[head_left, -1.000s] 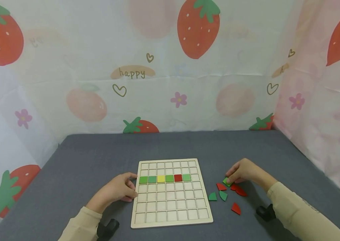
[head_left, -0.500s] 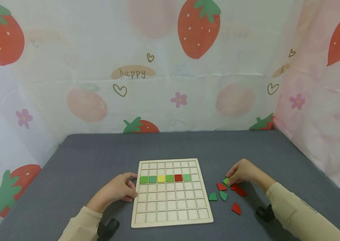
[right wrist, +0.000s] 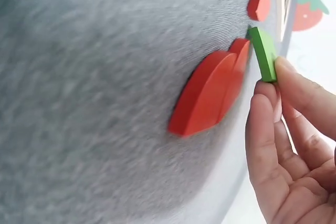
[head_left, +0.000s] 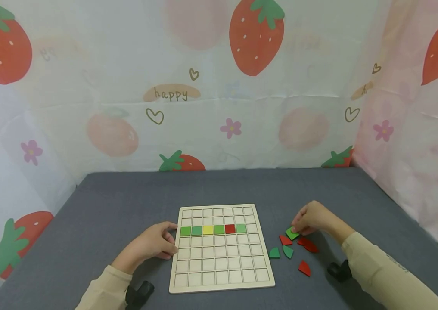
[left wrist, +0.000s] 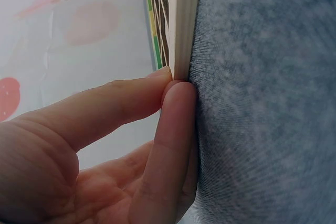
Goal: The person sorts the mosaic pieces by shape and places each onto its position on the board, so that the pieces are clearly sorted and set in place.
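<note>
A pale wooden grid board lies on the table, one row holding several green, yellow and red square tiles. At its left edge is my left hand; in the left wrist view the thumb and fingers of that hand touch the board's edge. My right hand pinches a light green tile right of the board. The right wrist view shows this green tile tilted between thumb and fingertips of the hand, beside red pieces.
Red and green quarter-round pieces lie right of the board, among them a green one near its edge and a red one closer to the front. The grey table ends at a strawberry-printed cloth.
My right hand has risen slightly, and more of the light green tile shows at its fingertips. My left hand stays at the board's left edge.
</note>
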`<state>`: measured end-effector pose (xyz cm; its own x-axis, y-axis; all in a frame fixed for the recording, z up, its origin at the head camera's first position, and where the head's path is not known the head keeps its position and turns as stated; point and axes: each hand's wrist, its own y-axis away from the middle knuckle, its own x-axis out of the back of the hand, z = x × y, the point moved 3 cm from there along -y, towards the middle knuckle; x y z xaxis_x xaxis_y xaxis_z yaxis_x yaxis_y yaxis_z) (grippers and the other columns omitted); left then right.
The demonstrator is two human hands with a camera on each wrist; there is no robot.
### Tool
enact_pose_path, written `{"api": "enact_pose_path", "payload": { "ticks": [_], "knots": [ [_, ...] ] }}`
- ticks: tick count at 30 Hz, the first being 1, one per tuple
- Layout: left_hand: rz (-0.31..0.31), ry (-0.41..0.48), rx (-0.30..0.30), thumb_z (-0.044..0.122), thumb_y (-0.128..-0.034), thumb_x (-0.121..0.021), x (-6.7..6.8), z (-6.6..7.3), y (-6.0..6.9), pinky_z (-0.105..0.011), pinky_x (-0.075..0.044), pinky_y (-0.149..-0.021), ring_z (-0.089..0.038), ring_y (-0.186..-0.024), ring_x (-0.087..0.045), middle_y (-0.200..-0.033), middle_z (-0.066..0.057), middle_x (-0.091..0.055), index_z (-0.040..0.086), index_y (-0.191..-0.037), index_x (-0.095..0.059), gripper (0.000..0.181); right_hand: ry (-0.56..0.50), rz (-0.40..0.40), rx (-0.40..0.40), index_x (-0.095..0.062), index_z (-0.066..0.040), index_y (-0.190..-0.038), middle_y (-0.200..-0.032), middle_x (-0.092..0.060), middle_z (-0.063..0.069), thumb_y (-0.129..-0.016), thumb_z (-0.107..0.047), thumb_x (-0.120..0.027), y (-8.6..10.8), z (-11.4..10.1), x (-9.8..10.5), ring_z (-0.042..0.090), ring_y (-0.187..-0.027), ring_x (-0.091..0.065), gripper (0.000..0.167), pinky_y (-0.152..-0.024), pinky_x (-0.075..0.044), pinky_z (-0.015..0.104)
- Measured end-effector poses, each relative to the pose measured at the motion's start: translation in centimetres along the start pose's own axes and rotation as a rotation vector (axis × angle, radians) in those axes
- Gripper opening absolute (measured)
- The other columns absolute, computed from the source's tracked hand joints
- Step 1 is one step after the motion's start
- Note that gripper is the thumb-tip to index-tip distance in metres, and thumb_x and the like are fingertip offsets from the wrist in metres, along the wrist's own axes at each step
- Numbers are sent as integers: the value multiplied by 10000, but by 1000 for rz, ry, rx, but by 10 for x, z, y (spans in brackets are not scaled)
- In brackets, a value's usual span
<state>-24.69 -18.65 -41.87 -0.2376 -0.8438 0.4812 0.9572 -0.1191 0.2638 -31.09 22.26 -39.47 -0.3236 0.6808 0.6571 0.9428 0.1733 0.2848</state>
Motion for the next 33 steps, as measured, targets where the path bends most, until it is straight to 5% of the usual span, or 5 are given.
{"api": "enact_pose_path", "payload": {
  "ticks": [33],
  "knots": [
    [-12, 14, -21, -62, -801, -741, 0, 0, 2, -343, -591, -638, -199, -720, -630, -877, -123, -580, -86, -1427, -422, 703, -160, 8, -2, -775, 34, -893, -804, -756, 74, -766, -38, -836, -21, -43, -39, 122, -621, -703, 158, -655, -616, 311]
  ]
}}
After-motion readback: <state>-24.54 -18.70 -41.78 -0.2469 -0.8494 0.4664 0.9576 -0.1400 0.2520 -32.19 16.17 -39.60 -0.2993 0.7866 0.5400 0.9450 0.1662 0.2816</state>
